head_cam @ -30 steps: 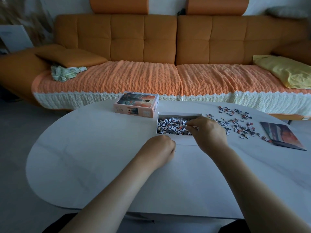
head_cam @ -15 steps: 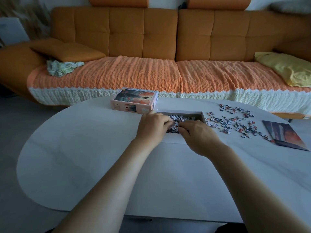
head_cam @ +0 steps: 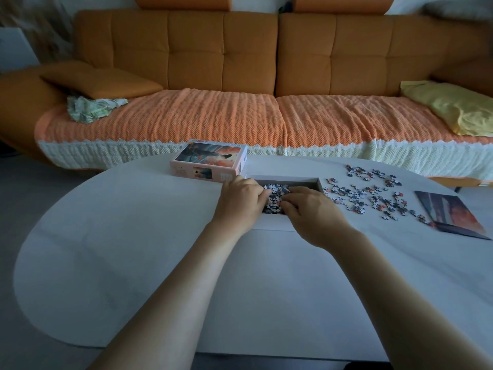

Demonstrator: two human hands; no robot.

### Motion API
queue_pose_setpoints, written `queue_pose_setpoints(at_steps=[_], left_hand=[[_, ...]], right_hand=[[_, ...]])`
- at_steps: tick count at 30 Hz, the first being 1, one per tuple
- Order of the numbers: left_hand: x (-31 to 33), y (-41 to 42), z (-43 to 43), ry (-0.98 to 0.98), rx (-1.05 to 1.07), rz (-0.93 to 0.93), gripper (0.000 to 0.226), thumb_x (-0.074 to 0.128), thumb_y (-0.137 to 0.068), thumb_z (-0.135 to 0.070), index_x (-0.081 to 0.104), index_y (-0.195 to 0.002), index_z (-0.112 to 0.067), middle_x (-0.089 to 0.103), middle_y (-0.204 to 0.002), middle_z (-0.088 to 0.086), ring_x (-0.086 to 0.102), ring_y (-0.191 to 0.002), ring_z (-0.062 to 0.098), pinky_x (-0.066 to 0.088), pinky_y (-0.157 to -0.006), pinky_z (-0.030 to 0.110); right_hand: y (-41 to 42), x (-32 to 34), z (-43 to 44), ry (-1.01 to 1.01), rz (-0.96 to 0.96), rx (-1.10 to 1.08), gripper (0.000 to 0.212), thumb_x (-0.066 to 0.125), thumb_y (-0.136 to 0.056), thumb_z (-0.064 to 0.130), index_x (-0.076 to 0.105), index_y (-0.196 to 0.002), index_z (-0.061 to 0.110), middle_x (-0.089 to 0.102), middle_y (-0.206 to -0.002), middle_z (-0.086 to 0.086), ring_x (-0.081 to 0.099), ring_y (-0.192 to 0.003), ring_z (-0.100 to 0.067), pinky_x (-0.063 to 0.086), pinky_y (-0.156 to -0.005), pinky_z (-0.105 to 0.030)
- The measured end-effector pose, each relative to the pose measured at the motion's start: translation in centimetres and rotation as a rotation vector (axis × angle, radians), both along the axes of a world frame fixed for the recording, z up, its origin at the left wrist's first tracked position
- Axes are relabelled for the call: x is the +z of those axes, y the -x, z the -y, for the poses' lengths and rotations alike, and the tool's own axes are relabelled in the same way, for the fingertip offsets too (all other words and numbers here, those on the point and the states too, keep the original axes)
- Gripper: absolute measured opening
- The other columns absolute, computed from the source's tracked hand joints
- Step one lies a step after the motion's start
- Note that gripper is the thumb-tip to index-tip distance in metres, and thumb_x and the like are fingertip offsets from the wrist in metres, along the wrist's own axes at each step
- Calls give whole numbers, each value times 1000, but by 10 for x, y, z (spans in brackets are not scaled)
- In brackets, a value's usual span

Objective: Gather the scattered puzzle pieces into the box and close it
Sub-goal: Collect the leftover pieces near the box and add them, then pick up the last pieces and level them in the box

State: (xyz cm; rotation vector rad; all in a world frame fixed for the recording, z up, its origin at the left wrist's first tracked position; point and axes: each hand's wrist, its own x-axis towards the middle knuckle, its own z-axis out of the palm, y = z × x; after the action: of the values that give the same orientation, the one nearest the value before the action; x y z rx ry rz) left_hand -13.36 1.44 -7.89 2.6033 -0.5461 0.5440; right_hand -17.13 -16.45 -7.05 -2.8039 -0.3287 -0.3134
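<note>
Left of the open box (head_cam: 306, 180) and nearer than it, the table (head_cam: 133, 249) offers wide passage. The lid (head_cam: 210, 161) stands just behind-left of the box. Right of the box, loose pieces (head_cam: 373, 196) strew the table up to a printed sheet (head_cam: 453, 214). Inside the box the left grip (head_cam: 241, 198) and right grip (head_cam: 312, 212) cover the piled pieces (head_cam: 277, 194); its right end is free.

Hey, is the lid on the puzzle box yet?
No, the lid lies on the table beside the box, which is open.
</note>
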Motion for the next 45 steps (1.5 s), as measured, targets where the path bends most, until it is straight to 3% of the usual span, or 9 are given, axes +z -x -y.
queue_pose_setpoints(at_steps=[5,9,15,19,22,26,31,38,45], left_hand=[[1,0,1,90,-51,-2,19,68,-87,-21,77,-104,-20,73,-109,-2,63,-103,19,47,-93,34],[4,10,2,-171,-139,-94,38,42,-100,-36,62,-130,-22,57,-138,-5,47,-130,15,25,-108,36],[10,16,3,-416,-78,-207,51,23,-104,-42,32,-151,-24,21,-161,-2,20,-147,16,2,-120,47],[10,18,2,-419,-114,-295,51,18,-104,-40,28,-153,-28,16,-162,-6,13,-149,13,4,-120,44],[13,23,1,-443,-69,-320,55,15,-103,-43,22,-154,-25,14,-163,-4,10,-149,12,-1,-121,46],[25,31,7,-472,14,-300,59,14,-102,-48,10,-156,-26,7,-163,-6,5,-150,14,-13,-118,52],[41,29,74,-323,-64,-113,52,27,-102,-39,26,-153,-28,23,-160,-6,20,-146,15,4,-120,46],[36,3,177,-82,-200,-172,41,38,-101,-26,53,-139,-21,46,-148,2,43,-135,20,32,-114,37],[-8,-29,227,-298,-1,-554,66,23,-102,-47,-4,-156,-19,-14,-163,7,-11,-149,28,1,-121,47]], right_hand=[[4,3,-1,118,-53,-87,43,28,-100,44,66,-102,24,63,-110,2,55,-111,-22,39,-95,-36],[7,1,-6,61,-127,26,44,25,-103,40,56,-129,25,52,-140,3,39,-137,-19,28,-113,-41],[7,-1,-8,136,-100,30,53,10,-94,53,50,-125,36,51,-136,14,40,-135,-13,16,-114,-53],[9,0,0,160,-126,-7,54,10,-95,53,47,-131,37,43,-143,11,30,-140,-19,5,-114,-62],[15,9,15,30,-114,66,46,22,-101,46,42,-141,34,24,-159,7,13,-147,-12,0,-119,-53],[22,13,54,-105,-41,18,48,27,-102,43,41,-145,27,22,-159,3,14,-148,-13,10,-121,-41],[33,0,119,-73,-92,-155,50,31,-102,42,38,-147,21,23,-159,-3,17,-148,-18,13,-120,-36],[29,-14,182,-26,-115,-310,51,33,-100,43,38,-144,17,25,-157,-10,16,-146,-24,15,-118,-39],[8,-29,206,41,-279,-301,66,27,-97,55,14,-152,22,-1,-162,-10,-5,-149,-22,2,-121,-41]])
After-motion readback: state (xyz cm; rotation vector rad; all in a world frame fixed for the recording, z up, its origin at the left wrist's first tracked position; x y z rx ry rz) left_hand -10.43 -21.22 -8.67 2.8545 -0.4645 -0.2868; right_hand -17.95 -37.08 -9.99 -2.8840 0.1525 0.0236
